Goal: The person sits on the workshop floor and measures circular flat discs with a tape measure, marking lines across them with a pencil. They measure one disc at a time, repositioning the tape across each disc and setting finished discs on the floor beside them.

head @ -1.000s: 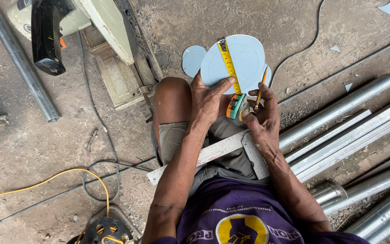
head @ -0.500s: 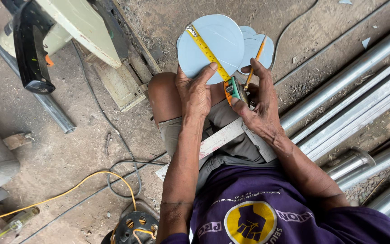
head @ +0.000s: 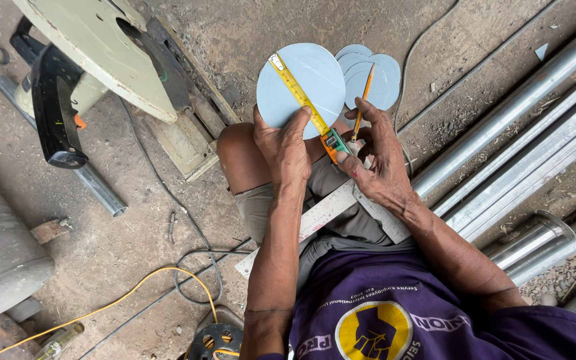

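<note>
the person is sitting low on a dusty concrete floor, one knee up, and the left hand (head: 287, 148) is gripping the lower edge of a pale blue disc (head: 301, 83), fingers spread over the rim with the thumb pressing a yellow tape measure (head: 296, 90) flat across its face. the tape is running diagonally from the disc's upper left down to its orange and green case (head: 333, 143), which is sitting right at the disc's bottom edge. the right hand (head: 376, 159) is closed around that case while also pinching an orange pencil (head: 363, 100) that's pointing up and away from the disc (not touching the blue surface as far as i can see). a few more blue discs (head: 375, 77) are lying stacked on the floor just behind the held one. a metal square ruler (head: 321, 217) is resting across the lap. a chop saw (head: 95, 60) is sitting to the upper left, grey metal pipes (head: 521, 153) are lying in a row on the right, and a yellow cable (head: 128, 293) is curling over the floor at lower left.
</note>
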A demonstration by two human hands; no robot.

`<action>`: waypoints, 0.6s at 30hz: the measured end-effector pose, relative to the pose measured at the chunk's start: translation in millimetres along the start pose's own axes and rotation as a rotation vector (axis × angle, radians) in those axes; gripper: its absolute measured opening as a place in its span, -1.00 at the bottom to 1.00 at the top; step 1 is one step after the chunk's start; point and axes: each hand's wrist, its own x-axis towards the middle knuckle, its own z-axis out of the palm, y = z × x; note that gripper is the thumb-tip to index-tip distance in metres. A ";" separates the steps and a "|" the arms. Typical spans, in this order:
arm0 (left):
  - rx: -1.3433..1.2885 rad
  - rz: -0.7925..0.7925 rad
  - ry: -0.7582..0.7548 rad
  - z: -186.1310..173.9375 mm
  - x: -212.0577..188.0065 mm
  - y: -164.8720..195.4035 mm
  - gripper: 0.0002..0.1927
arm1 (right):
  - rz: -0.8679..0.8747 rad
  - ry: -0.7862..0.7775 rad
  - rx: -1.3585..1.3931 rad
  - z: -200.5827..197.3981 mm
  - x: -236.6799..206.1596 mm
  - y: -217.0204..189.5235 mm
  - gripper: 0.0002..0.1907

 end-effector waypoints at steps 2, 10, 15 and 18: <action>0.045 0.036 0.002 0.9 -1.7 2.2 -0.44 | -0.016 0.011 -0.056 -1.2 -2.9 1.8 -0.05; 0.043 0.041 -0.009 -9.5 -12.5 4.2 -0.45 | -0.109 0.035 -0.062 -8.4 -10.5 9.1 0.11; 0.034 0.038 0.020 -21.0 -19.5 -1.2 -0.46 | -0.099 0.026 -0.053 -13.5 -14.8 11.7 0.11; 0.037 0.030 0.040 -25.7 -22.1 -2.8 -0.48 | -0.122 0.024 -0.074 -14.2 -15.3 10.7 0.10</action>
